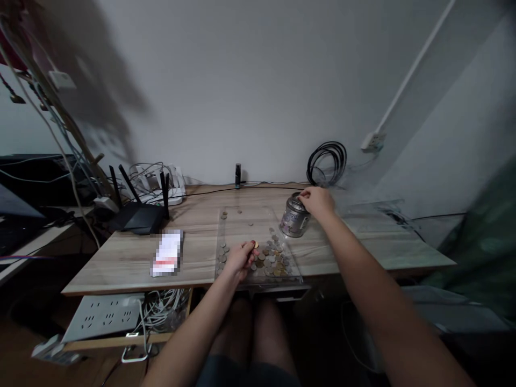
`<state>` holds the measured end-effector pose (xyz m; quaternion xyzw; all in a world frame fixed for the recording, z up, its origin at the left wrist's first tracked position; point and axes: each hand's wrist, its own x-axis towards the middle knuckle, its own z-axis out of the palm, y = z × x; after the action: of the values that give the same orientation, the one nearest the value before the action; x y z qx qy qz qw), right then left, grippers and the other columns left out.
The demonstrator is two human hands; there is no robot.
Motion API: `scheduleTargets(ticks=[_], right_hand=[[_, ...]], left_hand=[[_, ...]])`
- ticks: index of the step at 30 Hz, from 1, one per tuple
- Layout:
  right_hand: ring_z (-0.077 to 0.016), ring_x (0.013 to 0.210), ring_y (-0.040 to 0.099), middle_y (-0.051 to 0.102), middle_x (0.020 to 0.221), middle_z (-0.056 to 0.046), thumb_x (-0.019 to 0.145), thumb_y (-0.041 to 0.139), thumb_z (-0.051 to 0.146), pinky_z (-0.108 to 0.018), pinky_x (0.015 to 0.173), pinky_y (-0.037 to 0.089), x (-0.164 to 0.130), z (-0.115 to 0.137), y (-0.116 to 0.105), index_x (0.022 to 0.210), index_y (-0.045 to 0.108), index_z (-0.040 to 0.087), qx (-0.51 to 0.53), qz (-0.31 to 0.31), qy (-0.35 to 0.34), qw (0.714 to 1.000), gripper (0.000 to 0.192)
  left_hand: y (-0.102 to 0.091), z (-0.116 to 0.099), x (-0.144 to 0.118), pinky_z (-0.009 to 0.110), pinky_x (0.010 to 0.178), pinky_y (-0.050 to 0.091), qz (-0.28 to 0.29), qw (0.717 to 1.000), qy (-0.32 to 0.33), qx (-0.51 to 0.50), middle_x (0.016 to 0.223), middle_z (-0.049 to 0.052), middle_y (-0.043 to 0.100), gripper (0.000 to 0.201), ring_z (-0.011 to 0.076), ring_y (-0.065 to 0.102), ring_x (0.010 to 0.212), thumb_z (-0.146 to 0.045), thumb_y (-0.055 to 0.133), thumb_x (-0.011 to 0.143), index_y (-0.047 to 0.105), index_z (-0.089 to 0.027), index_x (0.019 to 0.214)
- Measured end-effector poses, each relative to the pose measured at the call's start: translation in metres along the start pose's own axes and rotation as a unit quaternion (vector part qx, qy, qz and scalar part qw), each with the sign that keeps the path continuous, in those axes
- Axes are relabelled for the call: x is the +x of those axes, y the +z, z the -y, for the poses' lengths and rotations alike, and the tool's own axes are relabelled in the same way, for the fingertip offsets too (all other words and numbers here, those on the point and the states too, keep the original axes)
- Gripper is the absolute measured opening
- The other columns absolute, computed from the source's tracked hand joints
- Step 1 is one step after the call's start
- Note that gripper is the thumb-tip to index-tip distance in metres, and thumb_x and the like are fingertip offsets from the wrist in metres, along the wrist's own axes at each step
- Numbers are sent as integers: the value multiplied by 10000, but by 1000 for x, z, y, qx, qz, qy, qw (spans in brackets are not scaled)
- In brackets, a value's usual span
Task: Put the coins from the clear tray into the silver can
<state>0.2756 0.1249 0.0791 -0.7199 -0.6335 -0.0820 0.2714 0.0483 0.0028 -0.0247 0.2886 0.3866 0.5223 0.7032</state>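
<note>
Both hands work at a wooden desk (pixel 121 260): the left hand (pixel 239 257) curls loosely over a heap of coins (pixel 271 260) on a clear tray (pixel 260 217), fingertips seemingly pinching one, while the right hand (pixel 318 201) pinches at the top of a small round tin (pixel 294 219) just beside the tray. Doing this well likely means lifting single coins cleanly and steadying the tin. A router (pixel 139 215) sits well apart, left.

Black router (pixel 139 217), pale wood-grain table (pixel 121 258), seemingly purplish patterned tin (pixel 294 217)
</note>
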Motion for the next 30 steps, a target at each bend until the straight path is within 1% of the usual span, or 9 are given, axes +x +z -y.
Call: scheduleTargets(ticks=[2,5,8,15,19,21,24,27,30], right_hand=[[-187,732,573,662,810,-66,673,552,305,-268,606,406,-3,2,0,792,682,208,0,-20,6,1000,202],[-192,730,575,663,809,-72,652,567,295,-267,597,405,-1,0,0,764,686,202,-7,-10,18,1000,188],[-192,725,581,667,787,-77,641,568,278,-261,600,405,4,-4,0,746,693,191,-8,3,0,1000,185],[-192,773,593,678,829,-74,672,508,213,-259,651,422,10,-13,-3,821,702,180,-8,8,-33,999,247],[-200,834,582,663,938,-78,727,459,207,-278,700,424,-13,2,-10,956,674,192,22,-32,-43,998,314],[-184,818,580,660,943,-72,767,432,235,-264,692,425,-41,22,-8,986,657,182,97,8,-96,991,318],[-161,736,577,672,866,-56,776,468,304,-238,647,422,-91,56,2,942,666,180,184,190,-222,938,286],[-161,709,568,670,807,-46,764,497,300,-246,634,402,-127,78,11,844,679,197,155,228,-257,926,224],[-154,685,571,670,776,-43,724,545,278,-238,619,397,-138,83,15,851,677,189,159,256,-248,921,204]], left_hand=[[0,0,0,124,278,83,5,1000,5,4,485,-40,516,254,-8,282,278,-323,643,670,484,-125,668],[-1,0,0,131,288,78,9,1000,11,6,487,-54,496,270,-9,257,281,-346,637,662,474,-132,670],[-2,1,0,139,295,79,9,1000,13,7,501,-57,488,283,-8,261,288,-363,636,657,465,-138,670],[-3,2,0,133,307,79,19,1000,11,-12,525,-51,485,290,-12,267,309,-356,648,650,457,-138,675],[-4,2,1,131,307,77,20,1000,10,-12,530,-50,488,304,-16,263,310,-366,658,642,465,-134,677],[-5,3,1,133,305,78,22,1000,16,-6,512,-54,479,314,-16,249,305,-382,659,638,470,-133,670],[-5,4,2,134,302,83,20,1000,19,0,496,-58,475,298,-13,234,298,-381,647,652,484,-134,681],[-4,3,1,133,299,83,39,999,5,4,503,-47,493,253,-12,231,295,-342,629,678,489,-132,685],[-2,0,-3,127,297,85,69,997,-17,7,497,-42,490,221,-15,225,297,-305,617,696,492,-124,674]])
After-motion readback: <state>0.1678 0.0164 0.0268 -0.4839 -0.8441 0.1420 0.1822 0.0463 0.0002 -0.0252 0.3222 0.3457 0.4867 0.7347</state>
